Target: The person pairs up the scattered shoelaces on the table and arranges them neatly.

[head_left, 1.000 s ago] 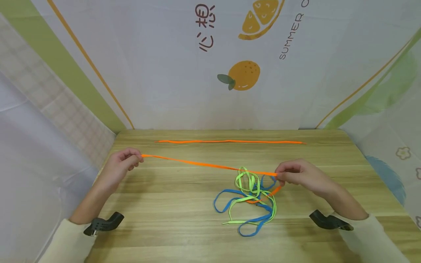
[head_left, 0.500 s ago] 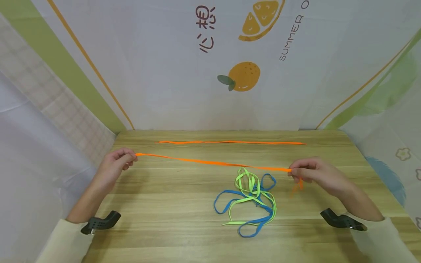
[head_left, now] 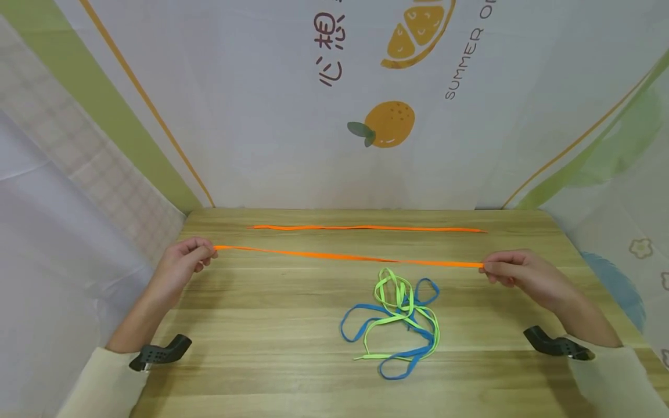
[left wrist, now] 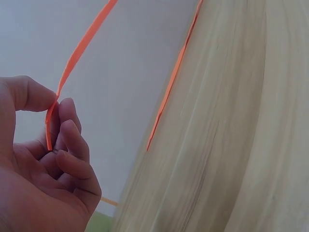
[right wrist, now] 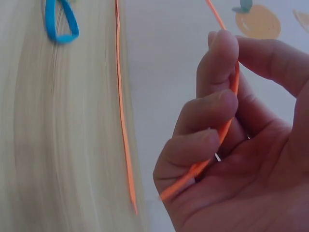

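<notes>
An orange shoelace (head_left: 334,256) stretches taut between both hands above the table. My left hand (head_left: 187,259) pinches it close to one end, between thumb and index finger; in the left wrist view the short tip (left wrist: 49,135) hangs inside the palm. My right hand (head_left: 520,276) pinches the other side, and in the right wrist view the tail (right wrist: 193,171) runs down across the palm under the curled fingers. Behind it, a second orange shoelace (head_left: 366,227) lies straight along the table's far edge. Nearer me sits a loose tangle of a green shoelace (head_left: 389,319) and a blue shoelace (head_left: 418,352).
The wooden table (head_left: 272,348) ends at a white printed cloth (head_left: 261,116) hanging behind it. More cloth hangs on the left and right sides. A black wrist camera (head_left: 161,352) is worn on each sleeve.
My right hand has moved right, drawing the orange shoelace's tail out of the green and blue tangle. The left hand shifted slightly left, and the held lace now spans wider.
</notes>
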The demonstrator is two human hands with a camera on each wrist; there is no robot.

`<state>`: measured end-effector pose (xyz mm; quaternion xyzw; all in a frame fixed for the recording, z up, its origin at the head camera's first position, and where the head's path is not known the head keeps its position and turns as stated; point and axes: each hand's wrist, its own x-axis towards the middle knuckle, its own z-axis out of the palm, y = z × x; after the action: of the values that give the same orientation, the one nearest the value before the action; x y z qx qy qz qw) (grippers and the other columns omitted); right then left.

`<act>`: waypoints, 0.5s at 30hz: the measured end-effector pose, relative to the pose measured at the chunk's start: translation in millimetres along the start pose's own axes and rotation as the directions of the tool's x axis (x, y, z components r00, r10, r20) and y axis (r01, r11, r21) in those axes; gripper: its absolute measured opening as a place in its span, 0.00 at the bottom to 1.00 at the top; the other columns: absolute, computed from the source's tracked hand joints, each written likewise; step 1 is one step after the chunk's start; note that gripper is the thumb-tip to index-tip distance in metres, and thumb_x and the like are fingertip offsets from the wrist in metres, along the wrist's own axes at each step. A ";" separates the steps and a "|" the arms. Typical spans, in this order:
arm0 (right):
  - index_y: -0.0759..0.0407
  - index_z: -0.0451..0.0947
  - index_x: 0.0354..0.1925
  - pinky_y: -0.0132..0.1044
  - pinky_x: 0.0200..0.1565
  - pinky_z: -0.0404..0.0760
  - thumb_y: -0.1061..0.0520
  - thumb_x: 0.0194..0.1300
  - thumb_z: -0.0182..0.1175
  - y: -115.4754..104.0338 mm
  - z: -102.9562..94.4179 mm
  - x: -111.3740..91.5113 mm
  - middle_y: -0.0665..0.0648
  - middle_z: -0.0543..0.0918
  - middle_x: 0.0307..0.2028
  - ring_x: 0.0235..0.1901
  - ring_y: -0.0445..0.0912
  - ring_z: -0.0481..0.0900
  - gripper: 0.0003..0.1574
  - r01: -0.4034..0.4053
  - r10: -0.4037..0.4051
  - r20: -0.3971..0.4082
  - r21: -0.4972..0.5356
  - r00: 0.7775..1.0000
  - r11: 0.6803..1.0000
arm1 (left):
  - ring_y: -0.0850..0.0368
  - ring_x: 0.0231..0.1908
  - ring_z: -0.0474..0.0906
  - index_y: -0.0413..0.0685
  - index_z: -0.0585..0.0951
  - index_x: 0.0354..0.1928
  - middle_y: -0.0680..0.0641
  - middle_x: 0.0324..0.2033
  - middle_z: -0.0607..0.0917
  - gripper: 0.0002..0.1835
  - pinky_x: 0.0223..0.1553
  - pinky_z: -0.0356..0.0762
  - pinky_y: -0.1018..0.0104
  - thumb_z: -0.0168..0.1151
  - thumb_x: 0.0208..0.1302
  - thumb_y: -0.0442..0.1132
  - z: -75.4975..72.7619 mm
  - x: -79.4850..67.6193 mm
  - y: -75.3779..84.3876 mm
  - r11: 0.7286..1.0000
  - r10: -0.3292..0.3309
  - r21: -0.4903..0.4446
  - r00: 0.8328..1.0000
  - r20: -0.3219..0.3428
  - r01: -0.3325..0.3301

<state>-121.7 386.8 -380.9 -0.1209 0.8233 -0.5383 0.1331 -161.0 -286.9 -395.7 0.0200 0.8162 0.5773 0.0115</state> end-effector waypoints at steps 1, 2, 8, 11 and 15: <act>0.59 0.87 0.44 0.43 0.35 0.65 0.65 0.85 0.54 2.9 -2.8 -0.5 0.52 0.77 0.29 0.29 0.53 0.67 0.15 -0.007 0.007 -0.004 0.010 1.000 1.000 | 0.57 0.37 0.76 0.35 0.81 0.45 0.60 0.34 0.82 0.11 0.41 0.76 0.68 0.54 0.84 0.36 -0.1 0.5 -0.4 1.000 -0.005 0.007 1.000 0.001 0.005; 0.59 0.87 0.44 0.43 0.35 0.65 0.66 0.85 0.53 5.8 -5.4 -0.9 0.52 0.77 0.30 0.30 0.52 0.68 0.16 -0.008 0.008 -0.004 0.023 1.000 1.000 | 0.57 0.38 0.76 0.35 0.81 0.46 0.60 0.34 0.82 0.11 0.41 0.76 0.68 0.54 0.83 0.36 -0.1 1.0 -0.9 1.000 -0.009 0.012 1.000 0.002 0.009; 0.57 0.88 0.44 0.44 0.35 0.63 0.68 0.86 0.52 20.4 -19.7 -3.5 0.49 0.79 0.32 0.30 0.51 0.67 0.19 -0.033 0.035 -0.019 0.116 0.999 0.993 | 0.57 0.38 0.75 0.35 0.81 0.47 0.59 0.35 0.82 0.11 0.41 0.76 0.67 0.53 0.84 0.37 -1.4 4.2 -5.5 0.999 -0.023 0.036 1.000 0.012 0.022; 0.56 0.88 0.42 0.45 0.35 0.61 0.67 0.86 0.51 26.1 -25.3 -5.0 0.50 0.76 0.30 0.29 0.52 0.64 0.20 -0.051 0.055 -0.031 0.140 0.998 0.989 | 0.58 0.37 0.75 0.36 0.82 0.46 0.60 0.33 0.82 0.10 0.41 0.76 0.67 0.55 0.83 0.36 -1.2 4.9 -7.6 0.999 -0.028 0.039 1.000 0.012 0.028; 0.57 0.84 0.37 0.49 0.36 0.57 0.65 0.87 0.52 31.1 -28.9 -5.4 0.55 0.67 0.27 0.29 0.56 0.57 0.19 -0.074 0.084 -0.061 0.144 0.995 0.987 | 0.61 0.37 0.75 0.37 0.86 0.44 0.62 0.33 0.83 0.10 0.42 0.76 0.66 0.58 0.81 0.35 1.1 5.8 -10.3 0.999 -0.041 0.037 0.999 0.021 0.040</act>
<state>-128.5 425.5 -397.8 -0.0603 0.7913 -0.5933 0.1348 -167.0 -289.1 -405.8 0.0099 0.8267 0.5617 0.0318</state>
